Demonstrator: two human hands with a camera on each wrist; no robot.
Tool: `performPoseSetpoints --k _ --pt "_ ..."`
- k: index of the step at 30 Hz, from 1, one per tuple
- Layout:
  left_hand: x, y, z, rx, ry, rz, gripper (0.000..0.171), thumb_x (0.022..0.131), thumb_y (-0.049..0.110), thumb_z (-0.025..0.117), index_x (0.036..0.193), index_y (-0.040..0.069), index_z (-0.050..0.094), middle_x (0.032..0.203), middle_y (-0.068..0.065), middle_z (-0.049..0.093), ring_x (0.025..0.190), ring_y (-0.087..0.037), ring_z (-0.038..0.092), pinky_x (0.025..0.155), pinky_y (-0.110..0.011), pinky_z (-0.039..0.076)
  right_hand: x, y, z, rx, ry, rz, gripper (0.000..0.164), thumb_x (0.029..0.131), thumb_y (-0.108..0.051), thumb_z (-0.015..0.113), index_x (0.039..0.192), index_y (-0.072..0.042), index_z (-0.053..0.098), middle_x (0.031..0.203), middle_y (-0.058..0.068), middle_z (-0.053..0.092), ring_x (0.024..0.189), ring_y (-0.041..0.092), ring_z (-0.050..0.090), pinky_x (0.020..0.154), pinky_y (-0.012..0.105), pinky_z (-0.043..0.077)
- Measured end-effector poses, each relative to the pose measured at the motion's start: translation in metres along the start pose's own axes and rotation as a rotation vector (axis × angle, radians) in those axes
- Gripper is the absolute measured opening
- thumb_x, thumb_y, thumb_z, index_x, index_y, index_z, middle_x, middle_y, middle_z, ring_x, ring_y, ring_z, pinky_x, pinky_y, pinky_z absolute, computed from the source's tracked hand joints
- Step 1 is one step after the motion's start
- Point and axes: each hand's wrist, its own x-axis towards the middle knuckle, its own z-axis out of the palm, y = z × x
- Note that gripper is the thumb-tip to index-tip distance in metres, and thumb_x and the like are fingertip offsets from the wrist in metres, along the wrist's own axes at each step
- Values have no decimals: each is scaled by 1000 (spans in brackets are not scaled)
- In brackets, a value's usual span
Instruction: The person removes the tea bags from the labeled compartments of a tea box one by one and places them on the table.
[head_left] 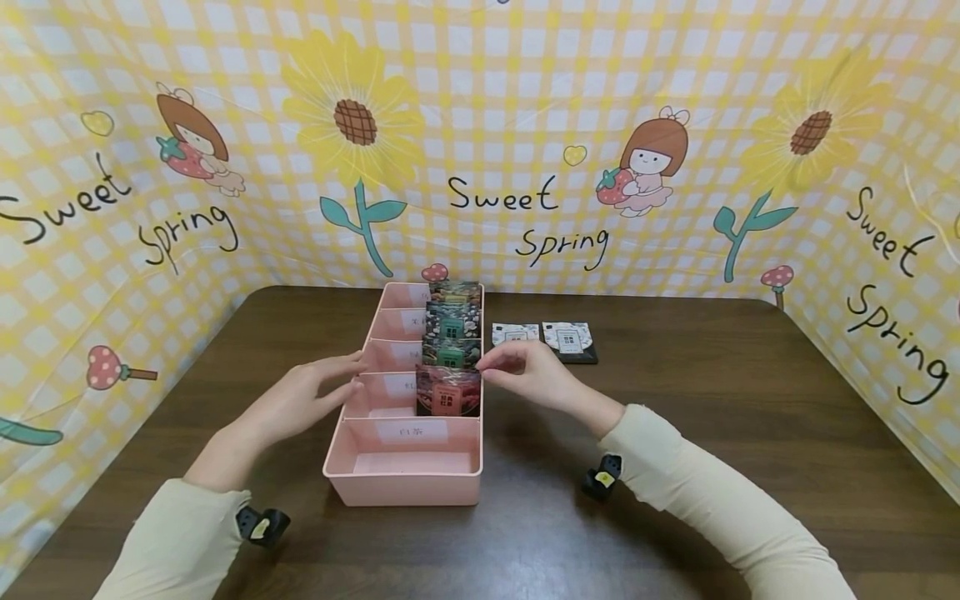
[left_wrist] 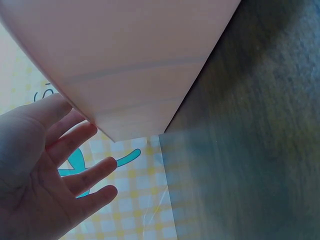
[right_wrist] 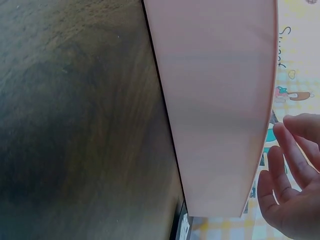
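Observation:
A long pink divided box point(head_left: 405, 490) stands on the table, its compartments carrying paper labels. Tea sachets fill the right part of the back compartments: a red-and-black one point(head_left: 448, 393) in front, a green one point(head_left: 452, 353) and a teal-labelled one point(head_left: 453, 322) behind it. My right hand point(head_left: 536, 375) pinches the upper right corner of the red sachet with thumb and index finger, above the box's right rim. Along the left rim, my left hand point(head_left: 303, 398) touches the box with loosely spread fingers, as the left wrist view also shows.
Two white-and-dark tea packets point(head_left: 570, 340) lie on the brown table point(head_left: 675, 375) right of the box. The foremost compartment point(head_left: 408, 462) shows its bare floor. A yellow checked cloth point(head_left: 487, 125) with printed flowers hangs around the back and sides.

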Motion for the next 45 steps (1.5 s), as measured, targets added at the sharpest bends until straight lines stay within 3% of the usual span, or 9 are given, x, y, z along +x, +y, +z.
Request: performPoseSetpoints --k 23,38,45 --pt "-1 0 1 -6 -8 -10 35 93 21 57 124 4 59 135 -21 51 125 -41 48 102 -56 38 2 2 12 -66 111 31 7 83 -10 69 89 -7 70 84 8 71 72 8 62 67 20 51" --pt "0 0 0 7 -1 0 36 93 22 58 124 4 60 135 -21 52 124 -41 49 101 -56 39 1 -7 10 -48 82 -5 12 88 -6 62 97 0 67 90 11 69 79 13 62 72 22 53" --pt "0 0 0 4 -4 0 36 93 22 57 124 4 60 136 -21 51 124 -41 49 101 -56 39 1 -10 9 -64 90 -15 13 90 -7 59 99 -4 67 98 11 69 79 15 62 68 21 52"
